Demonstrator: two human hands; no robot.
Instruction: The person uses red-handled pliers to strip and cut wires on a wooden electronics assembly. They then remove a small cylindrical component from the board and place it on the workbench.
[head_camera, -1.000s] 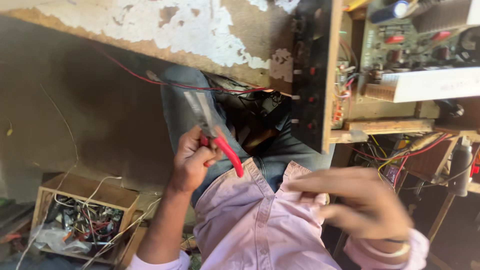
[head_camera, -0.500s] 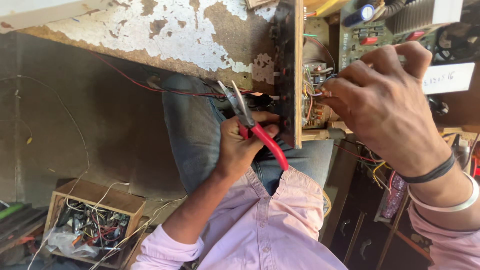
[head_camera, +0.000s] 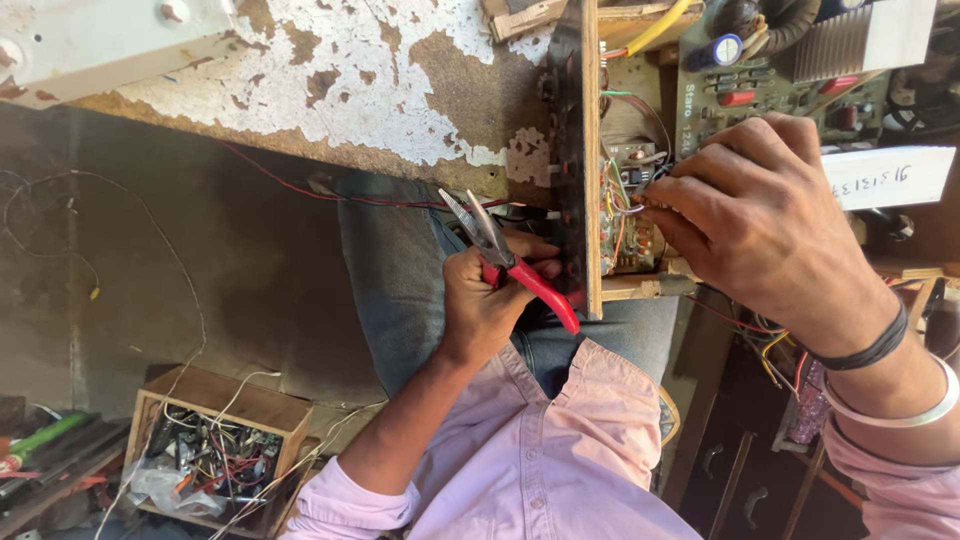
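The left hand (head_camera: 490, 305) is closed in a fist around the red handles of a pair of pliers (head_camera: 505, 262). The pliers' metal jaws point up and to the left, slightly parted, with nothing between them. This hand sits over the person's lap, just left of a thin wooden panel (head_camera: 591, 160) that stands on edge.

The right hand (head_camera: 755, 215) is on the far side of that panel, fingers curled and pinched together at a bundle of thin coloured wires (head_camera: 622, 195) that run into a small circuit board (head_camera: 630, 225). The fingertips touch the wires; whether they truly grip one cannot be told. A black band and a metal bangle (head_camera: 905, 405) circle the wrist.

Above the right hand lies a larger green circuit board (head_camera: 745, 95) with a blue capacitor and a ribbed metal heat sink (head_camera: 835, 45). A white paper label (head_camera: 880, 178) sits just right of the hand.

Along the top left runs a bench edge (head_camera: 330, 90) with flaking white paint. A red wire (head_camera: 290, 180) hangs below it. At the lower left, on the floor, an open wooden box (head_camera: 215, 445) holds tangled wires and small parts.
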